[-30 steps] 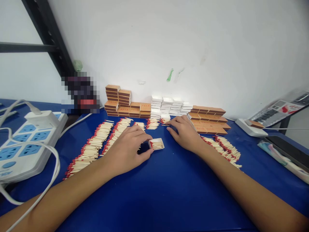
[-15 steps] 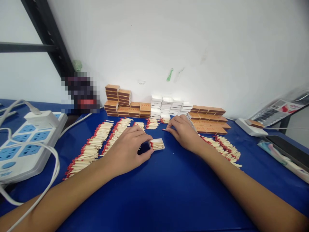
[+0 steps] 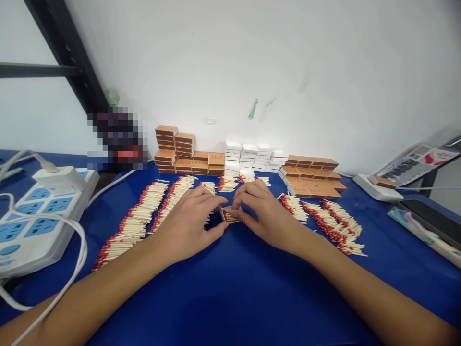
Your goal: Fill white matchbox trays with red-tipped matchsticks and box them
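Note:
A small white matchbox tray with red-tipped matches in it lies on the blue table. My left hand curls round the tray's left side, thumb and forefinger touching it. My right hand is over the tray's right side, fingers pinched down into it; whether a match is between them is hidden. Rows of loose matches lie to the left, and more matches to the right.
Brown matchbox sleeves and white trays are stacked against the wall, with more brown sleeves at right. A white power strip with cables sits at the left. A phone lies at the right edge.
My right hand has moved left from the match rows near the stacks to the tray. My left hand has stayed on the tray.

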The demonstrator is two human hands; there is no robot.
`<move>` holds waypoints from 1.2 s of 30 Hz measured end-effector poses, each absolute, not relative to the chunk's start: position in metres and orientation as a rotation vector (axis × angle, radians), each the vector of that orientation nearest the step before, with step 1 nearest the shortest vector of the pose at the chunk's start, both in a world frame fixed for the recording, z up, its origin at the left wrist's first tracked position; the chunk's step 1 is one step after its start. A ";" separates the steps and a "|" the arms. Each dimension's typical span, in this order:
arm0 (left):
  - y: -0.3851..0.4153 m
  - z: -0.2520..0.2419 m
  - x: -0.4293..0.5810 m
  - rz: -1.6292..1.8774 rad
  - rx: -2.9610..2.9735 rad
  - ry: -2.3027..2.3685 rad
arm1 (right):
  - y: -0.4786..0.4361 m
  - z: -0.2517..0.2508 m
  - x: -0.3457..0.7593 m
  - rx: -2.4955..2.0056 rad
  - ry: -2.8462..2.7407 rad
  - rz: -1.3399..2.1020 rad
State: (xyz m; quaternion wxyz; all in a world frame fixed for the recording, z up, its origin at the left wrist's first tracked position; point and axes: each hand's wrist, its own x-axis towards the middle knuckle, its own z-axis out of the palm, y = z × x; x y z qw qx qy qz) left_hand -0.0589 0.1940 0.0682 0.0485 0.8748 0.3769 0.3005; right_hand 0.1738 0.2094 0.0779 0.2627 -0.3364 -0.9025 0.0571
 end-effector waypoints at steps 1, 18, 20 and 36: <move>0.194 0.069 -0.059 0.915 2.667 1.147 | 0.210 0.078 0.176 -0.917 -2.430 0.174; 0.192 0.069 -0.059 0.904 2.640 1.148 | 0.266 0.076 0.239 -1.229 -2.302 -0.235; 0.192 0.069 -0.059 0.903 2.645 1.144 | 0.278 0.073 0.256 -1.349 -2.320 -0.250; 0.193 0.069 -0.059 0.916 2.643 1.143 | 0.282 0.068 0.259 -1.269 -2.458 -0.150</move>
